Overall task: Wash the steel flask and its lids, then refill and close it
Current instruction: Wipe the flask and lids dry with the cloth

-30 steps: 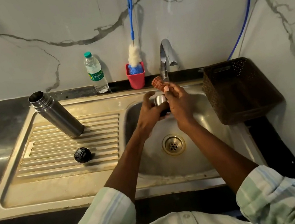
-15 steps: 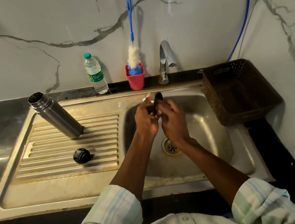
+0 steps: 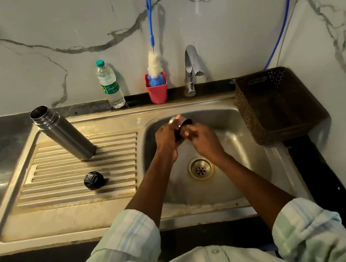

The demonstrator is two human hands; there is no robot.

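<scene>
Overhead, hands (image 3: pixel 188 136), steel cup lid (image 3: pixel 180 122) tilted

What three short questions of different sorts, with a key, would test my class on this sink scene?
1. True or false: the steel flask stands open on the draining board.
2. Which hand grips the steel cup lid over the sink basin? A left hand; B right hand
3. Fill in: the bottle brush stands in a ____ cup.

Key:
1. True; the black stopper lies apart from it on the board.
2. A; the right hand's fingers work at the lid's mouth.
3. Red.
</scene>
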